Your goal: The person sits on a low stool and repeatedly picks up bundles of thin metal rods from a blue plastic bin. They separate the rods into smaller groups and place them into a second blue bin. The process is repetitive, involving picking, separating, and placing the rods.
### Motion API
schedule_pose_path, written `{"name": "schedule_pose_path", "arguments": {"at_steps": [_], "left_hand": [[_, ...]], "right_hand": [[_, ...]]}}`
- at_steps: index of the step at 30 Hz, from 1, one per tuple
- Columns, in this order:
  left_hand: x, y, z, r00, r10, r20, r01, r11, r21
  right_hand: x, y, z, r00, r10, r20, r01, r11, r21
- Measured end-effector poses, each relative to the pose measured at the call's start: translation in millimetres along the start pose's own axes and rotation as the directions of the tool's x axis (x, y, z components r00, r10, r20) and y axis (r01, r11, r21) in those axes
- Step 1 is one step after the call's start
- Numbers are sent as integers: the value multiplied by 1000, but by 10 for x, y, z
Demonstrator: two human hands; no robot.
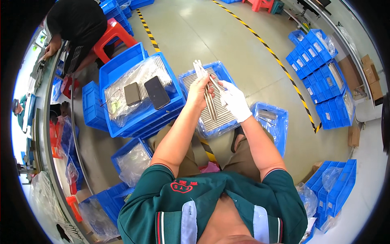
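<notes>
The left hand [198,90] is bare and clenched around a bundle of thin metal rods [206,87]; the rod tips project above the fingers and the lower ends extend below the palm. The right hand [235,101] wears a white glove, and its fingers pinch the rods from the right side, just beside the left hand. Both hands hold the rods above a blue tray [224,73] lined with clear plastic and filled with more rods laid in a row. A 2nd lined tray [280,126] sits just right of it, holding a few rods.

Left of the hands, a larger bin [118,69] carries a plastic-covered load with 2 dark phones [156,92] resting on top. More blue bins [317,61] are stacked at the upper right. A person in black [75,24] sits on a red stool [115,34] at the upper left.
</notes>
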State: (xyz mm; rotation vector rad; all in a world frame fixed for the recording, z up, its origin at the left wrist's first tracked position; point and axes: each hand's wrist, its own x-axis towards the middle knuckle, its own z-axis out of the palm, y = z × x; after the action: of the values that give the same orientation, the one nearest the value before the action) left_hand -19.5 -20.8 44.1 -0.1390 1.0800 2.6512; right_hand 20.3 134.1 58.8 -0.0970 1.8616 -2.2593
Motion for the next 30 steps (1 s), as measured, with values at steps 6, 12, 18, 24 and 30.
{"name": "schedule_pose_path", "arguments": {"at_steps": [6,12,18,24,30], "left_hand": [[15,-42,-13,999,-39,4,39,997,-61],[-30,-29,45,1000,-17,-14,19,994,105],[-102,-158,84,996,-87,-15,88,996,20],[-180,-267,185,994,-112,-10,113,988,109],[-125,-198,97,990,-129,-48,137,958,252]], "right_hand": [[28,43,39,961,-271,-58,217,866,-451],[115,74,3,996,26,-89,-22,999,37],[134,-26,158,978,163,-131,-116,944,308],[206,86,50,980,138,-142,-109,975,191],[415,231,-146,930,-110,-351,-3,952,-307]]}}
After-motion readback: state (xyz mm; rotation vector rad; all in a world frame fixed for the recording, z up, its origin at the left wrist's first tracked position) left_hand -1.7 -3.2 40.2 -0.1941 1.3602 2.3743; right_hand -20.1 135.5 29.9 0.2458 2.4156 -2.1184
